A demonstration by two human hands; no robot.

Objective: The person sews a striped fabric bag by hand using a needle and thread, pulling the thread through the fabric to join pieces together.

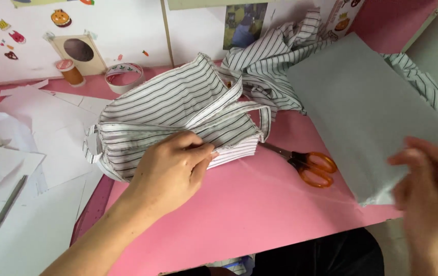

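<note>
The left hand (pixel 170 171) pinches the soft, light striped fabric bag (pixel 178 115) at its near hem; the blurred right hand (pixel 431 197) holds a floppy grey sheet (pixel 362 107), its grip unclear.

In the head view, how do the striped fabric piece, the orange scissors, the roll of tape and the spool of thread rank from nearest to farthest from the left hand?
Measured from the left hand:
1. Striped fabric piece: pinched by the hand, at the table's middle.
2. Orange scissors: to the hand's right, on the pink surface.
3. Roll of tape: farther back, by the wall.
4. Spool of thread: back left, beside the tape.
</note>
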